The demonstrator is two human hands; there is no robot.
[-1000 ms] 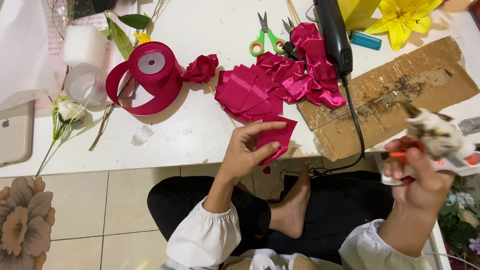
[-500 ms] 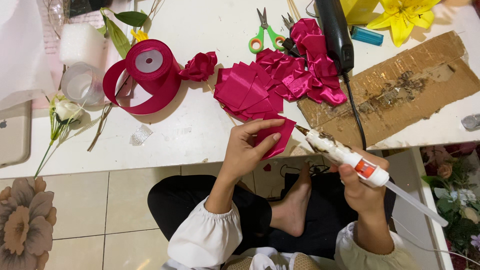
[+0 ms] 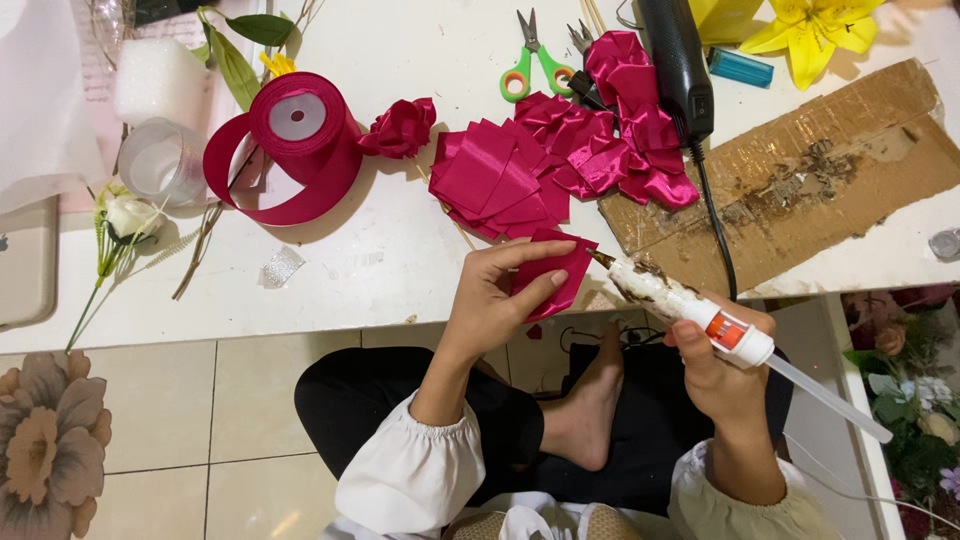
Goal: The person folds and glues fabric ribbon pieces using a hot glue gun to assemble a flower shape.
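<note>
My left hand (image 3: pixel 490 300) pinches the folded ribbon square (image 3: pixel 552 272) at the surface (image 3: pixel 380 270) edge; my right hand (image 3: pixel 722 368), at 3 o'clock, wraps the glue gun (image 3: pixel 690 305). Nozzle touches ribbon: hot glue may burn my fingertips (image 3: pixel 556 279).

the left hand (image 3: pixel 495 300) was raised at the table edge, fingers curled and pinched shut, thumb forward. the right hand (image 3: pixel 725 365) was closed in a fist, wrist bent inward toward the left.

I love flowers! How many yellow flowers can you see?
1. The yellow lily lies at the table's top right, beside the cardboard. Others may be hidden beyond the picture's edge.
</note>
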